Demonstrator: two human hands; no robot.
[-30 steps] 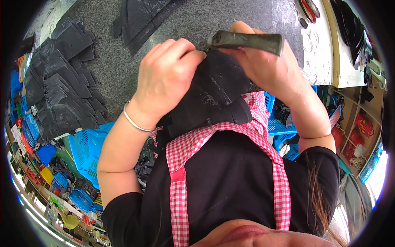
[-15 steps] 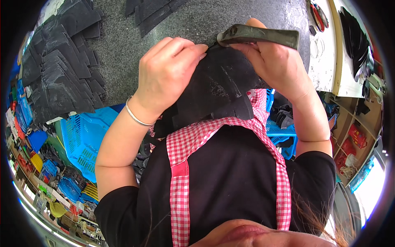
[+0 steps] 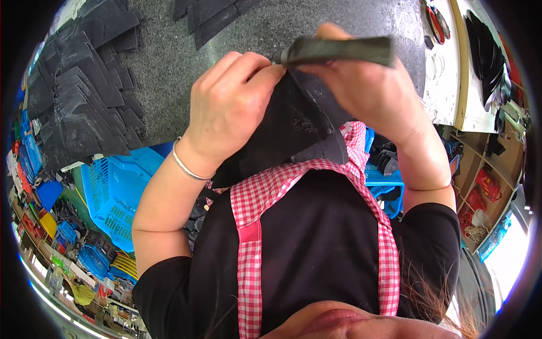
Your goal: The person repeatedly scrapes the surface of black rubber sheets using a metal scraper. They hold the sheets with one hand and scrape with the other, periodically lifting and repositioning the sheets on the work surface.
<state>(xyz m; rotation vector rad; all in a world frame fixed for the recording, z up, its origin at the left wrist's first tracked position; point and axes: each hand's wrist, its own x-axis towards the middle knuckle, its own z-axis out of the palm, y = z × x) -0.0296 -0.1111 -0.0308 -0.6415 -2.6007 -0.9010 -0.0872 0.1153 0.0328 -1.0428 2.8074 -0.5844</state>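
Observation:
A dark piece of leather-like sheet hangs over the near edge of the stone worktop, reaching down to my checked apron. My left hand pinches the top edge of this sheet between thumb and fingers. In my right hand, blurred by motion, is a hammer, gripped close to its long metal head. The rounded end of that head is right beside my left fingertips, above the sheet's edge. My right hand hides the hammer's handle.
Overlapping black pieces are stacked at the left of the worktop, with more black pieces at the far side. Red-handled pliers lie at the far right. Below left stands a blue plastic basket.
The hammer and my right hand have moved left, closer to my left fingertips. The upper layer of the dark sheet has shifted, so more of the piece beneath shows at its right side.

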